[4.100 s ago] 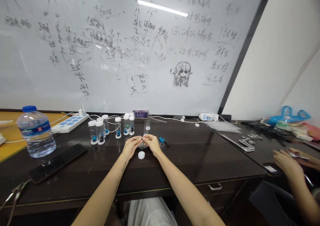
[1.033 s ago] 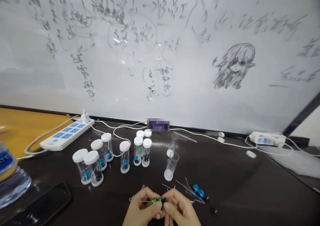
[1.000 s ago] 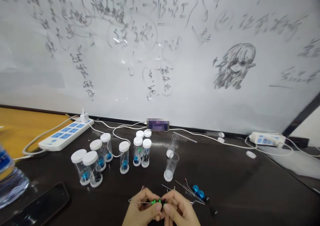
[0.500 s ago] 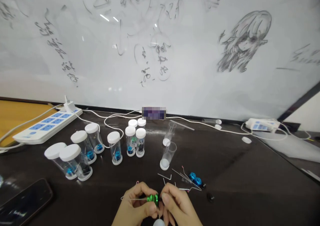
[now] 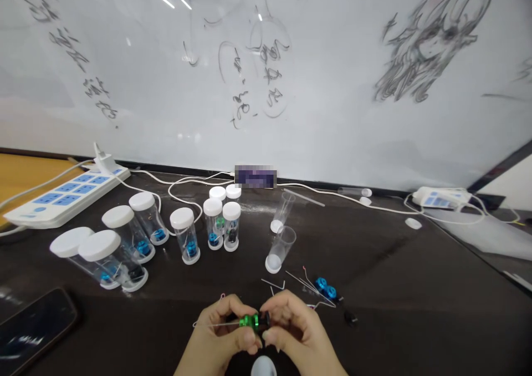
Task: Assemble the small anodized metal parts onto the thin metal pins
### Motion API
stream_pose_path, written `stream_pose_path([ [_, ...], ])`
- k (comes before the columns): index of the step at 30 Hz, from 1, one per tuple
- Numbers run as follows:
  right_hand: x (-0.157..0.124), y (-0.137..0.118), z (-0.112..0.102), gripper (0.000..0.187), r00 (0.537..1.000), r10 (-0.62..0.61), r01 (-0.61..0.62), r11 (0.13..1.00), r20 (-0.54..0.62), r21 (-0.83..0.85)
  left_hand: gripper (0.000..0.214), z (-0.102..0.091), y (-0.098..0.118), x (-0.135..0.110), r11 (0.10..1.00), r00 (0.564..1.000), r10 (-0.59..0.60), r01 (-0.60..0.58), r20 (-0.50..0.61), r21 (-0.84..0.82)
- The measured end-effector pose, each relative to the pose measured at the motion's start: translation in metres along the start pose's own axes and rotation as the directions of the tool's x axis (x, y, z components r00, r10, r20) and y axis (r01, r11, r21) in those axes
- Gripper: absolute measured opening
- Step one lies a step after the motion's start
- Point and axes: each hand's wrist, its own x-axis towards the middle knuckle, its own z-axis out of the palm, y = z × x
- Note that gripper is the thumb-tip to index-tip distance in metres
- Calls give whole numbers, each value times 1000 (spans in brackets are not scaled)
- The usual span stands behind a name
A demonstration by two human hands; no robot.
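My left hand (image 5: 210,334) is closed, thumb and fingers pinching a small shiny green metal spool (image 5: 247,323). A thin wire with a looped end (image 5: 208,325) runs out of the spool to the left. My right hand (image 5: 305,331) pinches a small black piece (image 5: 264,319) at the spool's right side; whether the two are joined I cannot tell. Below my hands, a white round-ended object (image 5: 263,367) shows at the bottom edge. Just beyond my right hand lie thin bent wires (image 5: 305,282), two blue spools (image 5: 326,288) and a small black part (image 5: 351,318).
Several white-capped clear tubes (image 5: 183,236) holding small parts stand at left. Uncapped clear tubes (image 5: 281,248) lean at centre. A phone (image 5: 37,331) lies front left. Power strips (image 5: 68,194) and white cables (image 5: 307,187) run along the whiteboard (image 5: 324,87).
The view has tilted down. My right fingers have shifted, and the black piece beside the green spool now shows more clearly. The white round-ended object is now apart from my fingers.
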Motion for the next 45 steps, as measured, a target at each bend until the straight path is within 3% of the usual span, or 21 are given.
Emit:
stream_pose_path([
  [11, 4, 7, -4, 33, 999, 39, -39, 999, 17, -11, 29, 0, -6, 2, 998, 998, 56, -56, 13, 11],
  [26, 4, 5, -4, 24, 996, -90, 89, 994, -25, -56, 30, -9, -9, 9, 1000, 997, 24, -25, 79, 18],
  [36, 3, 2, -1, 24, 1000, 2, -2, 1000, -4, -16, 31, -4, -7, 4, 999, 999, 34, -34, 42, 4],
  [45, 3, 6, -5, 20, 990, -129, 122, 986, -52, -114, 28, -9, -9, 9, 1000, 995, 21, -22, 93, 18],
])
